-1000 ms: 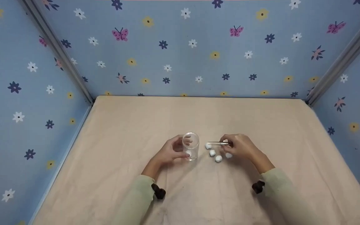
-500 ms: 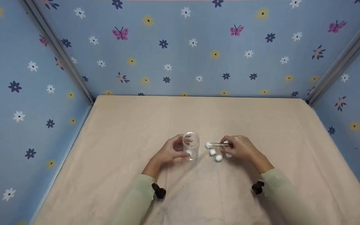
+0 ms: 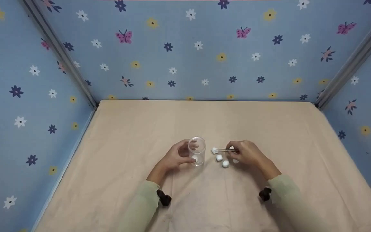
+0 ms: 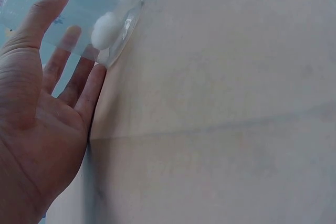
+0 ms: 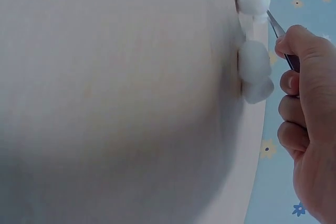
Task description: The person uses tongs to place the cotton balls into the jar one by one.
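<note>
The clear cup [image 3: 199,155] stands upright on the table [image 3: 140,125], mouth up, long axis vertical, with one cotton ball [image 4: 106,31] down at the bottom. Left hand [image 3: 174,156] has its grip round the cup from the left, thumb on the near side, fingers on the far side. Right hand [image 3: 246,152] is pinching the tweezers [image 3: 223,150], which look roughly level: long axis runs left-right, tips pointing left, cupward. Those tips are right at the leftmost cotton ball [image 3: 214,150], can't tell if it's squeezed. Other cotton balls [image 3: 225,164] sit nearer and to the right.
</note>
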The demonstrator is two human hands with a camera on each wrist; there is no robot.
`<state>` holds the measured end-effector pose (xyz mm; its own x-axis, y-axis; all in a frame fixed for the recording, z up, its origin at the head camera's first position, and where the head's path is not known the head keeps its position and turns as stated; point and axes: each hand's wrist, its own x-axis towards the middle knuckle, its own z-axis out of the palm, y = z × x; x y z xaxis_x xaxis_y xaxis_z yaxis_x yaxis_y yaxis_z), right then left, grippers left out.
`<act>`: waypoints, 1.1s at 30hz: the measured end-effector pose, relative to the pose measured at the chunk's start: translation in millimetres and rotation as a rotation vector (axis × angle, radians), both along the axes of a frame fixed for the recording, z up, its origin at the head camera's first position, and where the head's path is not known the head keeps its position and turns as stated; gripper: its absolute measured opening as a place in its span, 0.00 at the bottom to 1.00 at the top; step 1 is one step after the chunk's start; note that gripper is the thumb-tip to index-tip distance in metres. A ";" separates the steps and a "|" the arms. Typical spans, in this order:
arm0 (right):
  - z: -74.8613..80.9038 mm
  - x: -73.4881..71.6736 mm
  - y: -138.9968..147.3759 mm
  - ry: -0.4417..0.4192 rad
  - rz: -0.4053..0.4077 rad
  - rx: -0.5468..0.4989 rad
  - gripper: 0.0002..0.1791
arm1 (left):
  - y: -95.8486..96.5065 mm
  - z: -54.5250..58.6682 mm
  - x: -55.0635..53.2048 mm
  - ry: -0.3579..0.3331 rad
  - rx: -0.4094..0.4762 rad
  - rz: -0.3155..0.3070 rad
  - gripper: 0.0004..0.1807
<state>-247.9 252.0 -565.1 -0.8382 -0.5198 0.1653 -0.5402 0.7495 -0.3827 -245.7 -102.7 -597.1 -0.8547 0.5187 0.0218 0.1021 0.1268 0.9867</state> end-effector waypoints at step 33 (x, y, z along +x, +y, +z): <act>0.9 -0.1 -1.3 0.030 0.005 -0.027 0.04 | -0.5 0.0 0.6 0.000 -0.006 0.019 0.40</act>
<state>-248.0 250.7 -564.2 -0.8301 -0.5189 0.2042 -0.5554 0.7365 -0.3862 -245.1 -103.1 -597.1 -0.8644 0.5024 0.0185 0.0994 0.1347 0.9859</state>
